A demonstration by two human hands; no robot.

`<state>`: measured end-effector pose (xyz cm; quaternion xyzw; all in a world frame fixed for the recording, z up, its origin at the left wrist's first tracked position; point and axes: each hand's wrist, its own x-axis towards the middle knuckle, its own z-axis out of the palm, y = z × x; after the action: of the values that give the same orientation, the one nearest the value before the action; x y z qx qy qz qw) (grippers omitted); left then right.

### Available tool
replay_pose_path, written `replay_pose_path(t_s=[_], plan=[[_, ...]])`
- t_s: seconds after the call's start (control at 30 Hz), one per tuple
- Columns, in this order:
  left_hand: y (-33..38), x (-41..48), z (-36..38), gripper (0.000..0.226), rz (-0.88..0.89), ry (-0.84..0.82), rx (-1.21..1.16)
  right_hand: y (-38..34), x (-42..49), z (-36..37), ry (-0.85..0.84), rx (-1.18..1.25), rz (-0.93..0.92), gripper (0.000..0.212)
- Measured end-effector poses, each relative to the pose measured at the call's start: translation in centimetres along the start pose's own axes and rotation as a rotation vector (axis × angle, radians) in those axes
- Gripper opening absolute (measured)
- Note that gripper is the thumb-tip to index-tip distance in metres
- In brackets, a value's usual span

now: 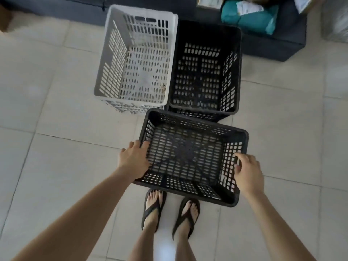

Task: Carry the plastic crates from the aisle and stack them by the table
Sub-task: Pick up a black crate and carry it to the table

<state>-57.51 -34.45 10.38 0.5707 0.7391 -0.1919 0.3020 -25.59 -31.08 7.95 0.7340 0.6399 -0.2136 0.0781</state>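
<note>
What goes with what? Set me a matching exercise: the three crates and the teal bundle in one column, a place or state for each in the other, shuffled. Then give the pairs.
Things
1. white crate
2. near black crate
3. far black crate
4. teal bundle

Places and states
A. lies on the dark seat
B. held at both sides, nearest the feet
C. stands right of the white one, side by side
D. leftmost of the crates

Pairs: 1-D, 2-B, 3-C, 4-A
</note>
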Motion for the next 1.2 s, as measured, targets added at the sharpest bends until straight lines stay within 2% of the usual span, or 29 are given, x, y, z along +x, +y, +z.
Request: replay_pose_path(t_s=[0.33,0.47,0.57,0.67,0.93,1.07,1.2], plan=[[-2.4,10.6,10.1,0.066,-0.077,-0.055,0.162,5.9,4.4,11.7,-0.049,-0.030,0.178,0.045],[-2.3,12.1,11.8,0.066,-0.123,-0.074,0.110,6.1,5.2,13.3,0.009,-0.061,0.243,0.049],[-2.3,12.7,11.9,0.060,-0.143,-0.045,0.101,6.5,6.0,13.6,-0.059,0.006,0.316,0.058],[-2.2,12.9,11.7,0.056,-0.152,-0.039,0.106,6.8,6.9,13.6,-0.078,0.031,0.314,0.060],[-0.2,10.3,8.9,0.055,-0.152,-0.075,0.149,7.6,5.4,9.8,-0.108,0.039,0.395,0.060],[2.4,7.0,4.9,0.047,-0.111,-0.089,0.209,9.0,3.1,4.7,-0.092,0.037,0.402,0.058],[5.5,2.4,-0.1,0.048,-0.092,-0.117,0.265,11.2,-0.1,-2.1,-0.093,0.038,0.395,0.059]])
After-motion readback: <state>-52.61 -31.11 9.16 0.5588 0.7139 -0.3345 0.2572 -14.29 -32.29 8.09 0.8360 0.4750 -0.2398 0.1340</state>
